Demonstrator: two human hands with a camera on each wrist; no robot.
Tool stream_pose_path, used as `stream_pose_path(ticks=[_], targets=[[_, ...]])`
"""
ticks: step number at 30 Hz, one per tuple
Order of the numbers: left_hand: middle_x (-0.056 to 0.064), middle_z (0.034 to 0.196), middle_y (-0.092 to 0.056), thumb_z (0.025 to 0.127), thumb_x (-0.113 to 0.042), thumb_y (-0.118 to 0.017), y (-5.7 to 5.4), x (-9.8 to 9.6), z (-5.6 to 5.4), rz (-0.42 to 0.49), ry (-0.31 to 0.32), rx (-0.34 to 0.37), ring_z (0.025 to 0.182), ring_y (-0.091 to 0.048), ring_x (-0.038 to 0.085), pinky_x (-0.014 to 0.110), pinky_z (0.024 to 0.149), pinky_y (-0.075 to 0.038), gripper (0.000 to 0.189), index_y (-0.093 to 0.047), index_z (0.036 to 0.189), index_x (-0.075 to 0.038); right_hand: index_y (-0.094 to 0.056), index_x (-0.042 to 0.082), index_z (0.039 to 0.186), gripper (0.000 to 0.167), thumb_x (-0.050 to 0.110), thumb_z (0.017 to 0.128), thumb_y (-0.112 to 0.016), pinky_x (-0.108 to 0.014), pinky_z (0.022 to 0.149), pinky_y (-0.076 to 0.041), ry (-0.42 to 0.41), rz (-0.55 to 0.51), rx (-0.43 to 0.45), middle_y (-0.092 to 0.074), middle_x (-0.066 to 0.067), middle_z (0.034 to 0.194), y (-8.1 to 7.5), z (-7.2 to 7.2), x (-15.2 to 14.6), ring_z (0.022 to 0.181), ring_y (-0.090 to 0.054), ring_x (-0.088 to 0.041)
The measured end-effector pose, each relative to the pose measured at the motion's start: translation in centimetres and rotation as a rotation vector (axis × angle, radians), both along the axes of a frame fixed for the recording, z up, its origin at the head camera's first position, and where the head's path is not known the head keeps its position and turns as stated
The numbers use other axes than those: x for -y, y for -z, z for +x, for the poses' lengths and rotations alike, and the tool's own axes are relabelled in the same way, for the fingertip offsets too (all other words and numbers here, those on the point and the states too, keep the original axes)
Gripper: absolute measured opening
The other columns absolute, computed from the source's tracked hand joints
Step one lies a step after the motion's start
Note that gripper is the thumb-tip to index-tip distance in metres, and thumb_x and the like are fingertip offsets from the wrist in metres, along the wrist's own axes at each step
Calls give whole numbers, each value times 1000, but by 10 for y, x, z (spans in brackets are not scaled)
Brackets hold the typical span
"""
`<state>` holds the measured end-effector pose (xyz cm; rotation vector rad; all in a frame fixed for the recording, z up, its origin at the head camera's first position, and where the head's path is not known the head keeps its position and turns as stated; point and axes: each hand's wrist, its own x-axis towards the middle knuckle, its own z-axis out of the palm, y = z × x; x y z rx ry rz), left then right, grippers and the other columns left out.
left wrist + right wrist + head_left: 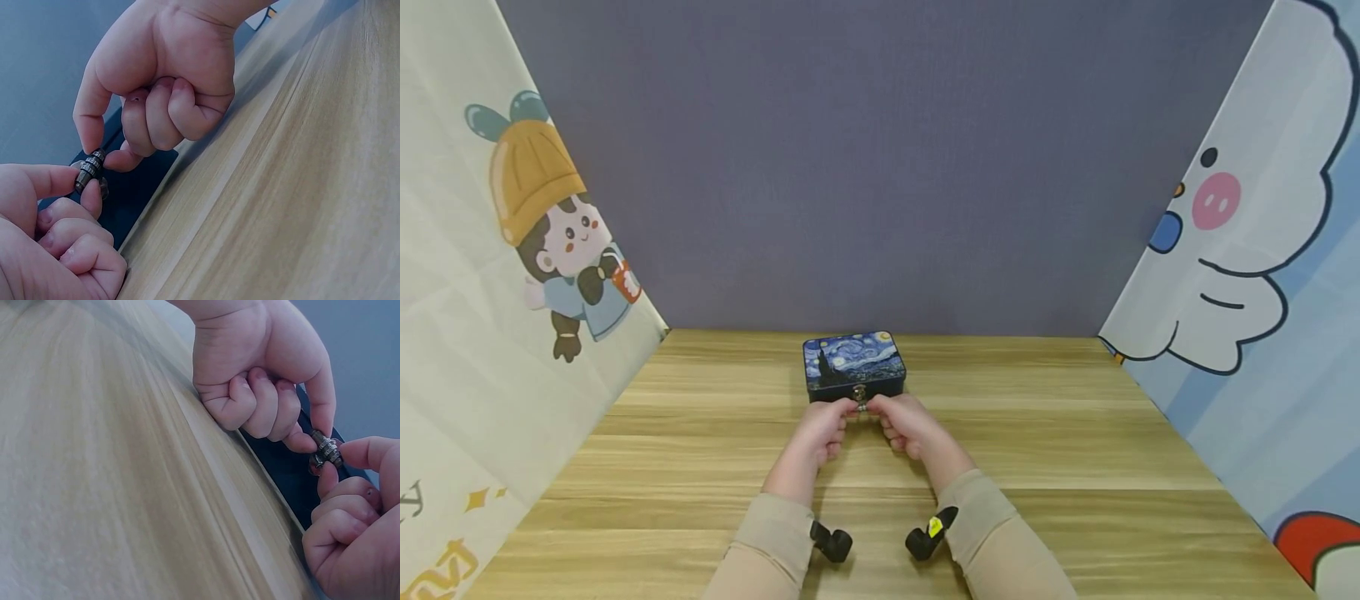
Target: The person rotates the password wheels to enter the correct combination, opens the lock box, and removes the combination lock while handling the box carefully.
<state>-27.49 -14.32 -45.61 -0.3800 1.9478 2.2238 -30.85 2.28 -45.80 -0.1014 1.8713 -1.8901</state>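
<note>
A small dark metal combination padlock with ridged number dials hangs at the front of a tin box. The box has a starry night painting on its lid and stands closed on the table. Between thumb and forefinger, my left hand pinches one end of the padlock. My right hand pinches the other end the same way. The other fingers of both hands are curled in. In the right wrist view the dials of the padlock show between the fingertips, but their digits are too small to read.
The box stands near the back of a wood-grain table, close to a grey-blue wall panel. Printed cartoon cloths hang at the left and right. A black wrist camera sits by the left sleeve, another by the right.
</note>
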Motion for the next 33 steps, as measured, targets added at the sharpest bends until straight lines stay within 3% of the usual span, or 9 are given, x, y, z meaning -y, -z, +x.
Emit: stream_pose_path(ticks=[12, 33], targets=[[-8, 55, -26, 95, -20, -61, -3, 0, 3, -8, 8, -6, 43, -19, 5, 21, 39, -18, 34, -60, 107, 11, -53, 8, 76, 22, 24, 85, -65, -22, 38, -18, 12, 16, -8, -27, 7, 53, -1, 2, 1, 43, -21, -7], [-9, 53, -28, 96, -19, -60, -1, 1, 0, -7, 8, -15, 43, -19, 4, 20, 39, -18, 31, -60, 105, 11, -55, 7, 78, 23, 26, 84, -66, -22, 38, -19, 17, 14, -5, -29, 7, 54, 0, -1, 2, 43, -22, -7]])
